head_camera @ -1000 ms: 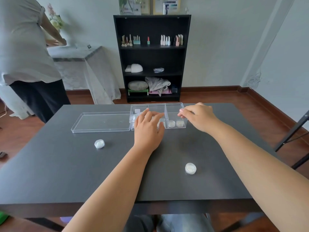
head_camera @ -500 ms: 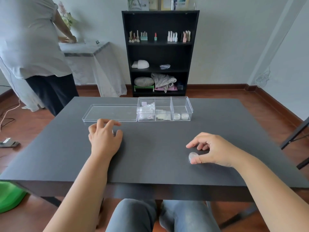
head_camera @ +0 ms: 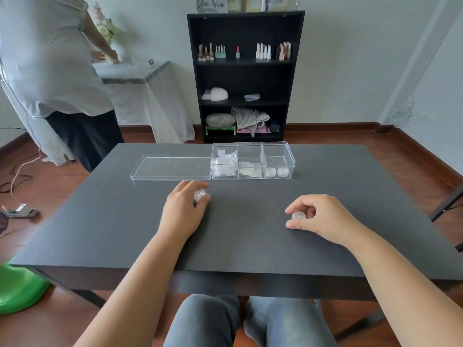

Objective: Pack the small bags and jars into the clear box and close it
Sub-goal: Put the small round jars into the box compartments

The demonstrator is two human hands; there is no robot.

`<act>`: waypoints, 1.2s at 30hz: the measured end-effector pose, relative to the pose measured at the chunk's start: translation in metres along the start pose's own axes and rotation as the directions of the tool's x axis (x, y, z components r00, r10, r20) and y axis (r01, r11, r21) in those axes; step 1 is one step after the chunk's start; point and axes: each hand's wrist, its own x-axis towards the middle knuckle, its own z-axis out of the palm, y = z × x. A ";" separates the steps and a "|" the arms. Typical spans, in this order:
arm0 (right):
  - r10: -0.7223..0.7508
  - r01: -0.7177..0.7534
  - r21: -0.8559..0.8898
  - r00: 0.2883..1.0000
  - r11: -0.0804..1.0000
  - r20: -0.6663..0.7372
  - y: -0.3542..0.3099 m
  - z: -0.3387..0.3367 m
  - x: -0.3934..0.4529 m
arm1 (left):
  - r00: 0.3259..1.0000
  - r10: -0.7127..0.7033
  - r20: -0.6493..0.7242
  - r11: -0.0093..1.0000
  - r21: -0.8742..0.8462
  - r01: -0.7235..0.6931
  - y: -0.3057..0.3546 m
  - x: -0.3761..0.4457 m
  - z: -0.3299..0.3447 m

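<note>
The clear box (head_camera: 288,151) stands open at the far middle of the dark table (head_camera: 238,236), split into three compartments. Small bags (head_camera: 224,162) fill its left compartment, flat packets the middle one, and two small jars (head_camera: 276,172) sit in the right one. Its clear lid (head_camera: 171,167) lies flat to the left, touching the box. My left hand (head_camera: 183,214) is closed around a small round jar (head_camera: 199,195) in front of the lid. My right hand (head_camera: 320,216) pinches another small jar (head_camera: 299,215) between thumb and fingers, just above the table.
A person (head_camera: 50,71) stands at the far left beside a cloth-covered side table (head_camera: 140,96). A black shelf unit (head_camera: 244,76) stands against the back wall. A green object (head_camera: 20,289) sits on the floor at the lower left. A dark frame (head_camera: 446,206) crosses the table's right edge.
Both hands pulled back from the box to the loose jars. My left hand closed on the left jar and carried it right; my right hand took hold of the right jar and lifted it.
</note>
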 end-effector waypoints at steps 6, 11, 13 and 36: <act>0.017 -0.014 0.108 1.000 0.994 -0.023 -0.003 -0.006 0.013 | 0.984 0.169 0.051 0.982 -0.098 -0.163 0.055 0.022 0.013; 0.033 0.002 0.193 0.984 0.981 -0.176 -0.013 -0.026 0.039 | 0.947 0.295 0.129 0.944 -0.192 -0.268 0.101 0.078 0.023; 0.032 0.021 0.222 0.973 0.975 -0.230 -0.020 -0.031 0.052 | 0.936 0.302 0.182 0.949 -0.151 -0.277 0.112 0.098 0.033; 0.049 -0.011 0.084 0.882 0.996 -0.468 -0.002 -0.020 0.112 | 0.844 0.089 0.529 0.881 0.354 -0.315 0.136 0.164 0.110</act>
